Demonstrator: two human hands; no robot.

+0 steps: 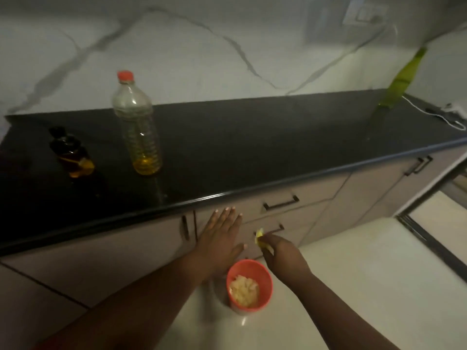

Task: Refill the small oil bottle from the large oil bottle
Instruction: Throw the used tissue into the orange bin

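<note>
Down by the orange bin [249, 286] our left hand [219, 238] is spread flat and our right hand [280, 253] pinches a yellow scrap [260, 237], while the large oil bottle [136, 125] and small oil bottle [72, 152] stand capped, near each other on the table [252, 137].

Counter [252, 147]: broad bare run right of large oil bottle [136, 125] | left end: small oil bottle [72, 154] near it, narrow gap between | far right: green bottle [401, 79], white cable [429, 114] | floor: orange bin [249, 284] below both hands
</note>
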